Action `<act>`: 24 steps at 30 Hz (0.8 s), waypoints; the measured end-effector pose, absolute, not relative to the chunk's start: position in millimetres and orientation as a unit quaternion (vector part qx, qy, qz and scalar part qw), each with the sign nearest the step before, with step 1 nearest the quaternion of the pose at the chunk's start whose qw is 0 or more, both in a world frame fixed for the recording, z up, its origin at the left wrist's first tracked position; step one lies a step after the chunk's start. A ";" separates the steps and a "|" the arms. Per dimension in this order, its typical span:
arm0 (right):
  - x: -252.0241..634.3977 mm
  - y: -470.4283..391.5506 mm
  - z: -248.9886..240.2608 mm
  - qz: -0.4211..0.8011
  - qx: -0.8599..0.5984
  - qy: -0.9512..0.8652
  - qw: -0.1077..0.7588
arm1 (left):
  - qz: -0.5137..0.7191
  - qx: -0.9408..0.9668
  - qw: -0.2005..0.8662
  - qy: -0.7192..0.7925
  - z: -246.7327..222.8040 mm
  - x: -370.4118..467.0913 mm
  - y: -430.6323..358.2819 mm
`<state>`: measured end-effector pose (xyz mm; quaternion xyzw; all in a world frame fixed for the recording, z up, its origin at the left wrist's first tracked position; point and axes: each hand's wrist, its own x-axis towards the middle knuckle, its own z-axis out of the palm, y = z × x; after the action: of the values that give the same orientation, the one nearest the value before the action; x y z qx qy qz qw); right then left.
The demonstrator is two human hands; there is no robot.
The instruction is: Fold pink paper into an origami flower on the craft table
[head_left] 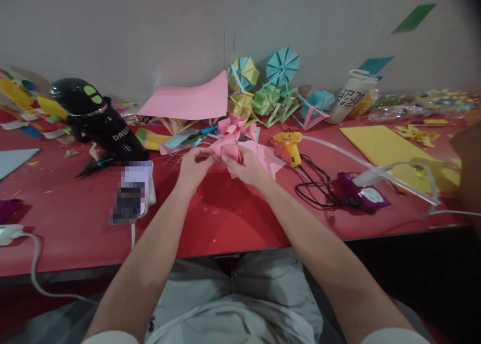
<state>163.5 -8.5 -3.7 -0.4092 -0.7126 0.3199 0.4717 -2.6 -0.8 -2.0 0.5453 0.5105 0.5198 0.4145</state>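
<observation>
Between my two hands is a folded piece of pink paper (230,152), raised a little above the red table. My left hand (196,164) pinches its left edge with thumb and fingertips. From the other side, my right hand (246,166) grips the paper, its thumb on the near face and the other fingers mostly hidden behind. Just beyond lie folded pink paper pieces (232,127), and a flat pink sheet (267,159) is partly covered by my right hand. To the right of that sheet a yellow glue gun (289,144) rests with its light on.
A purple power strip (363,191) and black cable lie right, near a yellow sheet (398,153). Folded paper umbrellas (282,67) stand along the wall beside a pale cup (349,97). On the left are a black bottle (108,126), pliers (93,166) and a phone (133,191).
</observation>
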 end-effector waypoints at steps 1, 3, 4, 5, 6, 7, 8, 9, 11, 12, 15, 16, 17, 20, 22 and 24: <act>163.9 -7.9 -3.7 0.334 -0.424 -0.699 0.468 | 0.522 0.555 0.391 0.517 -3.4 -3.0 0.2; 164.9 -6.9 -3.3 0.361 -0.450 -0.669 0.469 | 0.519 0.557 0.387 0.520 -4.3 -3.1 0.9; 165.4 -6.6 -3.1 0.371 -0.459 -0.654 0.473 | 0.515 0.552 0.401 0.518 -3.7 -2.8 0.7; 166.0 -6.2 -2.8 0.378 -0.466 -0.642 0.478 | 0.512 0.544 0.420 0.515 -2.7 -2.2 0.1; 166.5 -5.9 -2.4 0.382 -0.471 -0.633 0.481 | 0.509 0.534 0.439 0.513 -1.5 -1.4 -0.7; 167.1 -5.6 -2.0 0.384 -0.474 -0.627 0.484 | 0.507 0.525 0.454 0.512 -0.2 -0.7 -1.6; 167.6 -5.2 -1.5 0.384 -0.476 -0.625 0.485 | 0.506 0.518 0.463 0.512 1.0 -0.2 -2.3; 168.4 -4.6 -1.0 0.380 -0.477 -0.626 0.487 | 0.506 0.513 0.467 0.513 1.9 0.0 -2.8; 170.5 -2.5 -0.4 0.355 -0.477 -0.638 0.489 | 0.512 0.511 0.458 0.517 2.5 -0.7 -2.9; 172.0 -0.8 -0.6 0.336 -0.477 -0.645 0.493 | 0.515 0.513 0.449 0.519 2.2 -1.5 -2.5; 178.3 6.2 -3.6 0.309 -0.471 -0.649 0.512 | 0.524 0.523 0.431 0.515 0.1 -4.4 -0.1; 180.5 8.6 -5.4 0.315 -0.467 -0.642 0.520 | 0.525 0.528 0.427 0.512 -0.7 -5.1 0.7; 182.4 10.8 -7.2 0.321 -0.467 -0.634 0.526 | 0.526 0.534 0.423 0.509 -1.4 -5.6 1.3; 185.0 13.7 -11.6 0.311 -0.482 -0.620 0.535 | 0.531 0.547 0.402 0.507 -2.9 -5.8 2.1; 184.3 12.7 -12.4 0.298 -0.491 -0.623 0.531 | 0.533 0.551 0.391 0.510 -3.9 -5.6 2.2; 182.7 10.4 -11.6 0.291 -0.494 -0.626 0.529 | 0.533 0.550 0.388 0.513 -5.3 -5.6 2.4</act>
<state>182.7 10.4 -11.6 -0.4937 -0.6264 0.2907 0.5286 -5.6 2.4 -5.3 0.5498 0.5127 0.5329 0.3884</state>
